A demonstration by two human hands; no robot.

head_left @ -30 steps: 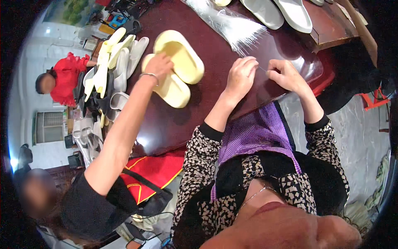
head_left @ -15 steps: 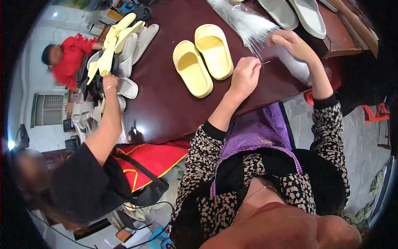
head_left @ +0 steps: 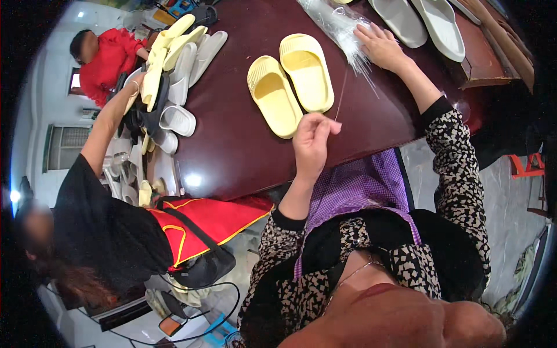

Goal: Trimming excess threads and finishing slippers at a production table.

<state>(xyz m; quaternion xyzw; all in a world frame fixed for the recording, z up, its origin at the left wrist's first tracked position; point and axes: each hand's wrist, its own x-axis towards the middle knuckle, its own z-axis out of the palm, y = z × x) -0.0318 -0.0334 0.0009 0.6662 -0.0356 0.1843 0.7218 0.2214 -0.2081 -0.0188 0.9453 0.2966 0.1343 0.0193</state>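
Note:
My left hand [head_left: 312,144] is closed in a pinch just below a pair of yellow slide slippers. A thin clear plastic strand [head_left: 343,93] rises from its fingertips. The left yellow slipper [head_left: 274,101] and the right yellow slipper [head_left: 307,75] lie side by side on the dark red table, open ends toward me. My right hand [head_left: 383,49] rests with its fingers spread on a bundle of clear plastic strands [head_left: 348,40], whose thin loose ends fan out toward me.
Grey slippers [head_left: 400,23] lie at the far right beside a brown box [head_left: 478,55]. At left, a co-worker's hand [head_left: 136,81] is at a pile of yellow, grey and black slippers [head_left: 184,66]. Another person in red [head_left: 110,64] stands beyond. A red stool [head_left: 527,166] is at right.
My left hand has moved left and nearer to me with the thin strand. My right hand has come down flat onto the bundle. The co-worker's hand has shifted left and farther along the pile.

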